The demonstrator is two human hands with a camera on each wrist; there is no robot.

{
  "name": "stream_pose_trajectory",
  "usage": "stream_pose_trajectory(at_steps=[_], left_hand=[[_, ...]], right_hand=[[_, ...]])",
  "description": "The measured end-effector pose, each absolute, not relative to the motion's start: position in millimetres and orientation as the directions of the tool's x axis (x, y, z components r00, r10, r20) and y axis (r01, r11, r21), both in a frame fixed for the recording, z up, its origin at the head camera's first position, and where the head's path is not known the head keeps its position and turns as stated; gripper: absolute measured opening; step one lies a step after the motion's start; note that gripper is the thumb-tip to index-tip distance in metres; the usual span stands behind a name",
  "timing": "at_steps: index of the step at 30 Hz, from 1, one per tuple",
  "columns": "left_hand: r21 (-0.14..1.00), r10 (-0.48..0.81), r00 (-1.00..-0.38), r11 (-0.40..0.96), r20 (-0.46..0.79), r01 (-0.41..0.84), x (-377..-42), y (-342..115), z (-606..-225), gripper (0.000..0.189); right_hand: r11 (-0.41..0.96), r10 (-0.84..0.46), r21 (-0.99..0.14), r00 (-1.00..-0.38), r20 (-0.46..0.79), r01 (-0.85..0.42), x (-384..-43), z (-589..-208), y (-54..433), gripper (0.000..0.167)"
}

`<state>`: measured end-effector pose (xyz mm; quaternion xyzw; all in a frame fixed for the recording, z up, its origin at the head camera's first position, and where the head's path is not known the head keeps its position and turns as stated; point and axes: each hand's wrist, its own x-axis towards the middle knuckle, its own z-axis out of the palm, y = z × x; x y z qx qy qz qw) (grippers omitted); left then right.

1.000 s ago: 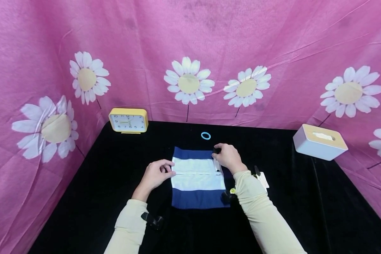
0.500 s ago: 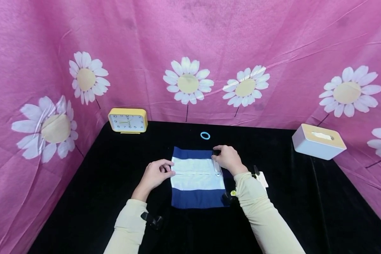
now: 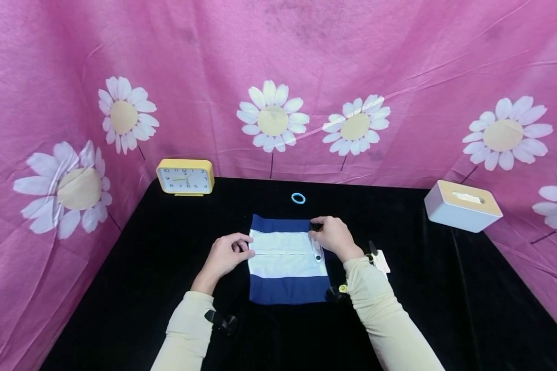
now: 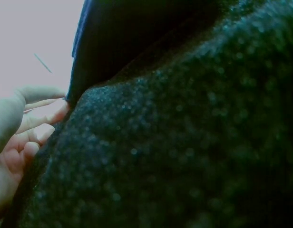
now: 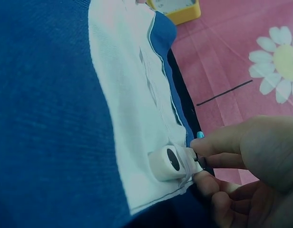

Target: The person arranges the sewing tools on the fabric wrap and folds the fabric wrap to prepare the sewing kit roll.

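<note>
A blue and white banded cloth [image 3: 285, 291] lies flat, with a slit or seam across its white middle. At the cloth's left edge, my left hand [image 3: 225, 255] pinches the border between thumb and forefinger. My right hand [image 3: 336, 238] grips the dark far end of a slim white stick-shaped thing [image 3: 316, 247] near the cloth's right side. In the right wrist view, this white thing [image 5: 161, 166] shows a rounded end with a black oval, and a thin pale band crosses it beside the fingertips. Its exact kind I cannot tell. In the left wrist view, the fingers [image 4: 44, 114] meet the cloth's edge.
A light blue ring [image 3: 293, 198] lies beyond the cloth on the black table cover [image 3: 399, 319]. A yellow clock [image 3: 185, 178] stands back left, a tissue box [image 3: 459, 214] back right. By the right sleeve are a white card-like thing [image 3: 381, 263] and a small yellow piece [image 3: 343, 289].
My right hand has shifted slightly toward me, and the near end of the white thing now reaches further down the cloth. My left hand keeps its place at the edge.
</note>
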<state>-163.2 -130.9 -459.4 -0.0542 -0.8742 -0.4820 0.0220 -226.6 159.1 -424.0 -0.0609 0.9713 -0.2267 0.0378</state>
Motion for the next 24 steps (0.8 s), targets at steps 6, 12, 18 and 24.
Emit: stream_pose_trajectory(at_steps=[6, 12, 18, 24], left_hand=[[0.837, 0.072, -0.994, 0.536, 0.086, 0.111, -163, -131, -459, 0.023], [0.836, 0.076, -0.993, 0.536, 0.094, 0.12, -164, -131, -460, 0.023], [0.84, 0.076, -0.993, 0.53, 0.092, 0.119, -162, -131, -459, 0.023], [0.84, 0.078, -0.992, 0.529, 0.098, 0.124, -163, -131, -459, 0.022]], right_hand=[[0.885, -0.143, -0.452, -0.989, -0.041, -0.109, -221, -424, 160, 0.04], [0.885, -0.14, -0.452, -0.99, -0.031, -0.111, -217, -424, 161, 0.039], [0.886, -0.146, -0.449, -0.989, -0.032, -0.117, -213, -425, 162, 0.039], [0.884, -0.157, -0.448, -0.987, -0.01, -0.136, -210, -427, 164, 0.037]])
